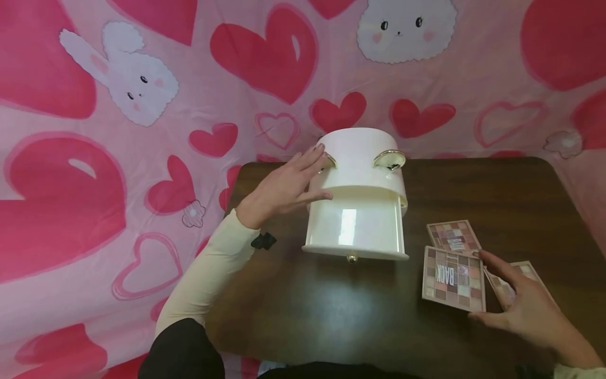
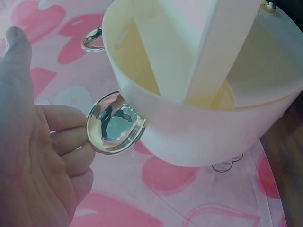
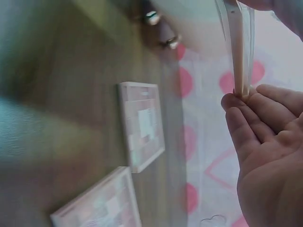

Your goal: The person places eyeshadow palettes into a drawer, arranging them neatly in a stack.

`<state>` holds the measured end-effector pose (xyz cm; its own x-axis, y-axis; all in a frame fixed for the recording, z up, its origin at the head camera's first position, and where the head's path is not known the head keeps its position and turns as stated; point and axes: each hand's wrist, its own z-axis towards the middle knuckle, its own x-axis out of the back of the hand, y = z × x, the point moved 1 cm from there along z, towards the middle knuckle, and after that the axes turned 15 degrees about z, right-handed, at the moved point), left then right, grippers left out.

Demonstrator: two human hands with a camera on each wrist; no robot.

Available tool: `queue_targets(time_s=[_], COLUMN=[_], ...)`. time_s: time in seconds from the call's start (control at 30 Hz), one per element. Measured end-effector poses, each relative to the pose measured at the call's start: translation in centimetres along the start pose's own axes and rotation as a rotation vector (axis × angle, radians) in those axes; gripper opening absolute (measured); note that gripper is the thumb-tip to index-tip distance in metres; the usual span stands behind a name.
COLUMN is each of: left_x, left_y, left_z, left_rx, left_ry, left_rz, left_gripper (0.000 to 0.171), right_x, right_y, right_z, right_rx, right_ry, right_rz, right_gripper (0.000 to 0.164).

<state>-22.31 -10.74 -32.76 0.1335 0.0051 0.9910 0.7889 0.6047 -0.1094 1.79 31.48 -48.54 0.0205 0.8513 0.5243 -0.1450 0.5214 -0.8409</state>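
A white rounded box [image 1: 362,150] stands on the table with its drawer [image 1: 374,226] pulled out toward me. The drawer front carries a small gold knob [image 1: 352,258]. My left hand [image 1: 286,184] is at the box's left side, fingers straight, their tips right at a gold-rimmed round handle [image 2: 116,123]. A matching gold handle [image 1: 390,159] sits on the other side. To the right, my right hand [image 1: 530,308] pinches an eyeshadow palette [image 1: 453,279] marked "BACK" by its edges, thumb opposite fingers. In the right wrist view this palette [image 3: 241,52] appears edge-on above the table.
Two similar palettes lie on the dark wooden table [image 1: 293,305]: one palette [image 1: 450,234] behind the held one, another palette [image 1: 530,271] partly hidden under my right hand. A pink cloth [image 1: 284,126] with hearts and bunnies hangs behind and left of the table.
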Motion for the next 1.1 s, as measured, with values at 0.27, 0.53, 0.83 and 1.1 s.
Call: queue_targets(time_s=[0.27, 0.53, 0.83, 1.1], left_x=[-0.1, 0.1, 0.0, -0.2], left_y=[0.1, 0.1, 0.1, -0.1], left_z=[-0.2, -0.6, -0.7, -0.8], left_rx=[0.005, 0.026, 0.02, 0.014], left_ry=[-0.001, -0.032, -0.009, 0.013], left_rz=[-0.011, -0.008, -0.012, -0.007], left_gripper=[0.075, 0.08, 0.079, 0.077], right_x=[1.1, 2.6, 2.2, 1.0], right_y=[-1.9, -4.3, -6.5, -8.6], right_z=[1.0, 2.5, 5.0, 7.8], right_rx=[-0.011, -0.022, 0.029, 0.108], right_ry=[0.02, -0.027, -0.001, -0.048], right_rz=[0.033, 0.067, 0.082, 0.089], right_gripper=[0.124, 0.124, 0.125, 0.123])
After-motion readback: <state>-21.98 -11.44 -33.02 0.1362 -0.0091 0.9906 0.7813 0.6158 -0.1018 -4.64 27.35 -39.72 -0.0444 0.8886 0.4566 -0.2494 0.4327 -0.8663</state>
